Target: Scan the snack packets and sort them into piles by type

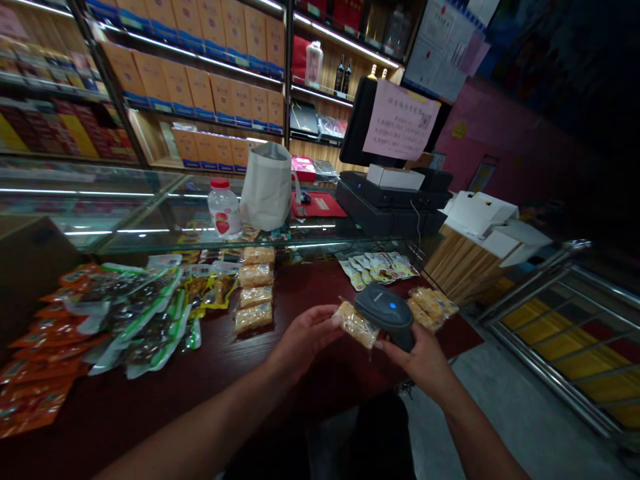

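A person's left hand (304,339) has its fingers pinched on one end of a clear-wrapped snack (356,327) above the bench (215,373). The right hand (423,359) has its fingers curled around the handle of a dark scanner (383,307); its head overlaps the snack, contact unclear. Left of the fingers, four similar snacks (254,319) form a row; beyond the fingers lie green-and-white packets (383,268); to their right, more wrapped snacks (433,308).

Scanner (383,303) dark grey with a blue light (394,305); wrapped snack (356,325) pale gold; counter (310,277) deep red-brown. Leftmost packets (37,400) orange, pouches (145,300) edged green, bottle cap (219,183) red. Bag (265,193) off-white, paper sheet (400,123) pink with dark print, shelf boxes (177,83) tan, banded blue below.
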A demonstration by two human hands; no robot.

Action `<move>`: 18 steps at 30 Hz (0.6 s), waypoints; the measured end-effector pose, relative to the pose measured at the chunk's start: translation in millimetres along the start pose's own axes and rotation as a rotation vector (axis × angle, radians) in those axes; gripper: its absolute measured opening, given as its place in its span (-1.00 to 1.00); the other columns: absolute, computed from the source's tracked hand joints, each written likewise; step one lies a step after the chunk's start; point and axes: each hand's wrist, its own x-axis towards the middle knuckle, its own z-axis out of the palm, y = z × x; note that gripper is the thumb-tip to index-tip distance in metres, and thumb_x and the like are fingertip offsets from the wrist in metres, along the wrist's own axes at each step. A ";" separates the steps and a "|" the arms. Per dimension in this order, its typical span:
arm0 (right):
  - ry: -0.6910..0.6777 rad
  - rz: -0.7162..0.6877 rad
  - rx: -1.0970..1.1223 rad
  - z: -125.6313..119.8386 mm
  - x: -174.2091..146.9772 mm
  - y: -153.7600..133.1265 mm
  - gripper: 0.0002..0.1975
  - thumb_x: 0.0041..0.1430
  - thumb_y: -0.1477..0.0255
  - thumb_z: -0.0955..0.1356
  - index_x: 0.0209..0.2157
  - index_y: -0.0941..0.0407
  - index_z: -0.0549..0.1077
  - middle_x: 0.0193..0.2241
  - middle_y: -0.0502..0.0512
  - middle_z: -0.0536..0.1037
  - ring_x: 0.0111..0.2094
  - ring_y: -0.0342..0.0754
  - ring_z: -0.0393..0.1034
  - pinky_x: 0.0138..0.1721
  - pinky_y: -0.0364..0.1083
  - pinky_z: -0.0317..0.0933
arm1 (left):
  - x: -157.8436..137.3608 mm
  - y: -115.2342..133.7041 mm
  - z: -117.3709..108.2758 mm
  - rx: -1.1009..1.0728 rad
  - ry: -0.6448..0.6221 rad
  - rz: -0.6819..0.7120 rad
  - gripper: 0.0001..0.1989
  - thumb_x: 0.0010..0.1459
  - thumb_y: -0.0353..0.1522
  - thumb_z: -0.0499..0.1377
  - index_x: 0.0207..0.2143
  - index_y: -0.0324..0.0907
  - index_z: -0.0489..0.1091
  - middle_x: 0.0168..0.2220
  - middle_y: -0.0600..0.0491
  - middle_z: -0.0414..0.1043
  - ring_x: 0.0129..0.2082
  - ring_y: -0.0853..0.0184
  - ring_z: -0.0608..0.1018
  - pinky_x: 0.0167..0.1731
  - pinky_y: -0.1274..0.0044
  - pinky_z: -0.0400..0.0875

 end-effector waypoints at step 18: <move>-0.152 -0.045 -0.173 -9.1 -0.4 -17.5 -0.61 0.14 0.13 0.39 -0.15 0.11 0.60 -0.38 0.12 0.67 -0.37 0.11 0.56 -0.24 0.01 0.42 | 11.5 15.5 -75.1 0.082 0.387 0.354 -0.58 -0.31 -0.21 0.51 -0.50 -0.20 0.41 -0.16 0.01 0.58 -0.20 0.26 0.60 -0.04 0.38 0.49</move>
